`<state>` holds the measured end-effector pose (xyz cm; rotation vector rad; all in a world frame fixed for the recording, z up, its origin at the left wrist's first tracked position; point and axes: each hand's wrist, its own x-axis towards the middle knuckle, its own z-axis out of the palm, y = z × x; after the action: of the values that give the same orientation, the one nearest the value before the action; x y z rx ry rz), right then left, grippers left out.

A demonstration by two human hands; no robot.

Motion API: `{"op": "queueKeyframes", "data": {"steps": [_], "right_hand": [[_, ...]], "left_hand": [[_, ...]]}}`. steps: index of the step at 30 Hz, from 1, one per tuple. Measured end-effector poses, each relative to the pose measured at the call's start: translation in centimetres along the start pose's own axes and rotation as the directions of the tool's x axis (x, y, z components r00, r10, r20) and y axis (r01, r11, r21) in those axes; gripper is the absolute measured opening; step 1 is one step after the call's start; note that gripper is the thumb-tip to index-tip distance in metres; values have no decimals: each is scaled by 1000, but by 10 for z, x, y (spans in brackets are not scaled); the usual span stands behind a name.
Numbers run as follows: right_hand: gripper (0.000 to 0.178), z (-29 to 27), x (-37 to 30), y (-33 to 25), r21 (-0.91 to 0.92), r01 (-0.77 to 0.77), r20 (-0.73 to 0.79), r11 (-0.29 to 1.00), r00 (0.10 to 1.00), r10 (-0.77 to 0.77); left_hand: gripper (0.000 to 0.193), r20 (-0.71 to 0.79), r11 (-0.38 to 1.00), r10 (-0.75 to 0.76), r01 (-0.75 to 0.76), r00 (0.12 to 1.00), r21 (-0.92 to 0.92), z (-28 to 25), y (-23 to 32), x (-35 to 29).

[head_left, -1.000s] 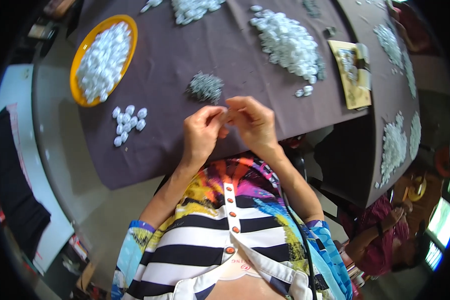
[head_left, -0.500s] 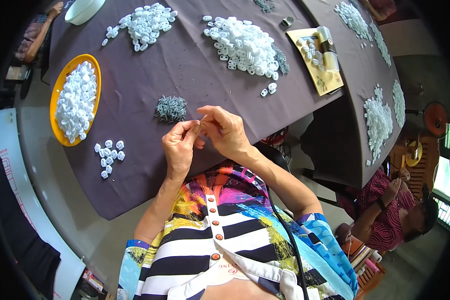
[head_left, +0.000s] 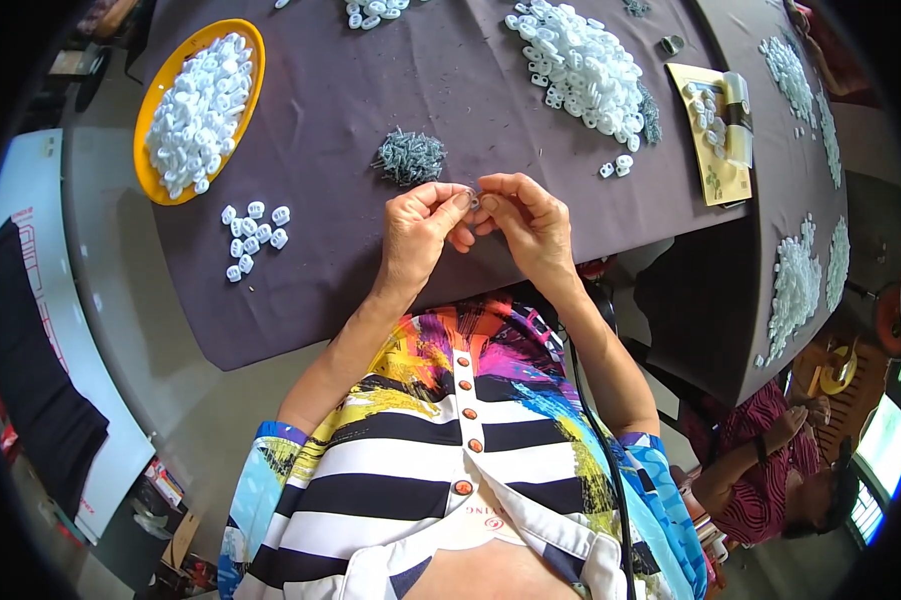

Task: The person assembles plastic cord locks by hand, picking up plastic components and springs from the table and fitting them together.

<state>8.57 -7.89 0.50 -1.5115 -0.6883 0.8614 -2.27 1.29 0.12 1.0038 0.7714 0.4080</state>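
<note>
My left hand (head_left: 418, 232) and my right hand (head_left: 532, 228) meet at the fingertips, just over the near edge of the table. Pinched between both thumbs and index fingers is a small white plastic piece (head_left: 474, 202), mostly covered by the fingers. Right beyond my left hand lies a heap of small grey screws (head_left: 410, 157). To the left, several white plastic pieces (head_left: 253, 236) with dark markings lie loosely grouped. An orange oval basket (head_left: 254, 95) farther left is heaped with similar white pieces (head_left: 198, 115).
A large pile of white pieces (head_left: 577, 70) sits beyond my right hand, with more grey screws (head_left: 650, 117) beside it. Farther right are a yellow board (head_left: 727, 185) and a clear cylinder (head_left: 737, 120). Another person (head_left: 760, 480) sits at the right, by further piles.
The view has shifted, so the table's things appear farther up and right. My hands remain together, with the fingertips slightly more apart and the white piece now visible between them.
</note>
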Motion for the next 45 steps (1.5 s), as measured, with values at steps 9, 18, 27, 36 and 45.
{"op": "queueKeyframes", "data": {"steps": [9, 18, 27, 36, 45], "right_hand": [[14, -6, 0, 1, -129, 141, 28, 982, 990, -139], [17, -123, 13, -32, -884, 123, -77, 451, 913, -401], [16, -141, 27, -15, -842, 82, -89, 533, 954, -287], [14, -97, 23, -28, -768, 59, -149, 638, 952, -268], [19, -17, 15, -17, 370, -239, 65, 898, 971, 232]], "left_hand": [[12, 6, 998, 19, -19, 1000, 54, 2, -4, 0], [11, 29, 998, -66, 67, 997, -16, -2, -3, 0], [10, 48, 994, -86, 89, 995, -61, -2, -2, 1], [11, 53, 990, -93, 99, 994, -105, -9, -1, -3], [14, -32, 992, 18, -22, 999, -121, -6, 13, -10]]}}
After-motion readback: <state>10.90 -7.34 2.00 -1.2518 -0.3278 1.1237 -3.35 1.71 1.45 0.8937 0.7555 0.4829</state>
